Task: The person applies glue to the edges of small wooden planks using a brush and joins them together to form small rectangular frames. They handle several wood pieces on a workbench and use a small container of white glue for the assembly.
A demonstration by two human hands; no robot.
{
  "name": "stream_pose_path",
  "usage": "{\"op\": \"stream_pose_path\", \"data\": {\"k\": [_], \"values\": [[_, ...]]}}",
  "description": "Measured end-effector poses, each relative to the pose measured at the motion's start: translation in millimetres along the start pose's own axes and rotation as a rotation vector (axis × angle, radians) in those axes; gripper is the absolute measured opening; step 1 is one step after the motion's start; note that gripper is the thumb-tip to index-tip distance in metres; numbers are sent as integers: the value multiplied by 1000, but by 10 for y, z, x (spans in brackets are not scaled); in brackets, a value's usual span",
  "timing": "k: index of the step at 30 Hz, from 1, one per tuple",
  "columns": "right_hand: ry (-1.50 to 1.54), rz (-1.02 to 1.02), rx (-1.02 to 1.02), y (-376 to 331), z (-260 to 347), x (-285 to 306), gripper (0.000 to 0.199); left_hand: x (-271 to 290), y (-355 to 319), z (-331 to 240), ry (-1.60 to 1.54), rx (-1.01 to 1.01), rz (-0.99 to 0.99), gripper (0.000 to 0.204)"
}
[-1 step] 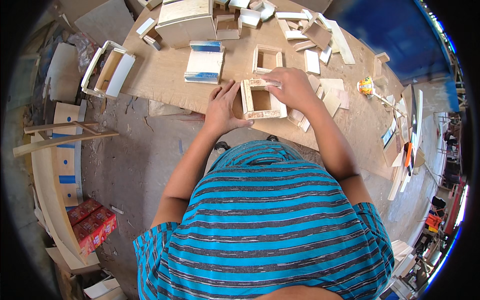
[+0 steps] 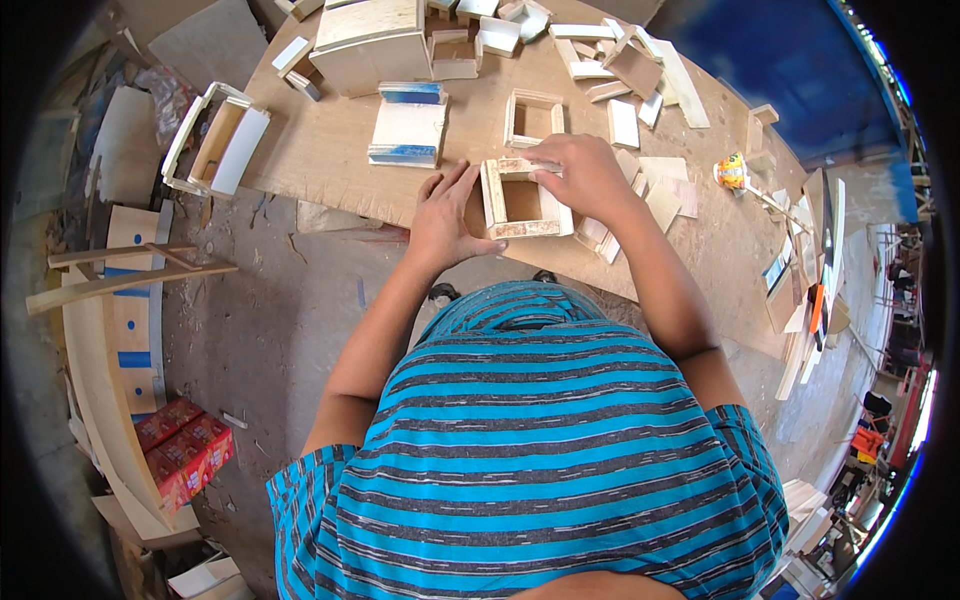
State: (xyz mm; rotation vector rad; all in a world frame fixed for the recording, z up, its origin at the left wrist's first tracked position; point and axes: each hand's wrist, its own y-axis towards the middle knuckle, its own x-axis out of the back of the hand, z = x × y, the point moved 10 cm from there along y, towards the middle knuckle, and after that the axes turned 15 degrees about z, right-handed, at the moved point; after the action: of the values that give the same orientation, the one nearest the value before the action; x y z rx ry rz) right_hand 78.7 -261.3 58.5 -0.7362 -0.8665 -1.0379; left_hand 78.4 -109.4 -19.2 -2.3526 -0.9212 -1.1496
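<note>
A small square wooden frame lies on the table near its front edge, with pale and rough brown strips round an open middle. My right hand grips its far right corner, the thumb reaching inside and the fingers over the far strip. Beside the frame's left side, my left hand is open, its fingers stretched out and its thumb by the near left corner. Just beyond stands a similar wooden frame. To the left of that is a pale wooden piece with blue-marked end strips.
Thin wood offcuts lie right of my right hand. Wooden blocks and a large wooden box crowd the table's far side. A printed cup stands at the right near a pile of strips. Red packs sit at lower left.
</note>
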Motion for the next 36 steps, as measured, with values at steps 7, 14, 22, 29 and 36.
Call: {"op": "stream_pose_path", "data": {"k": [7, 14, 22, 29, 36], "values": [[153, 9, 3, 7, -106, -19, 32, -24, 14, 11, 2, 3, 21, 115], [419, 121, -18, 40, -262, -128, 36, -37, 16, 23, 16, 5, 44, 117], [906, 204, -2, 87, -657, -320, 35, -29, 24, 0, 19, 14, 42, 119], [949, 188, -25, 59, -652, -316, 33, -25, 12, 11, 10, 35, 50, 118], [306, 98, 98, 152, -187, -105, 36, -41, 29, 22, 7, 12, 49, 118]]}}
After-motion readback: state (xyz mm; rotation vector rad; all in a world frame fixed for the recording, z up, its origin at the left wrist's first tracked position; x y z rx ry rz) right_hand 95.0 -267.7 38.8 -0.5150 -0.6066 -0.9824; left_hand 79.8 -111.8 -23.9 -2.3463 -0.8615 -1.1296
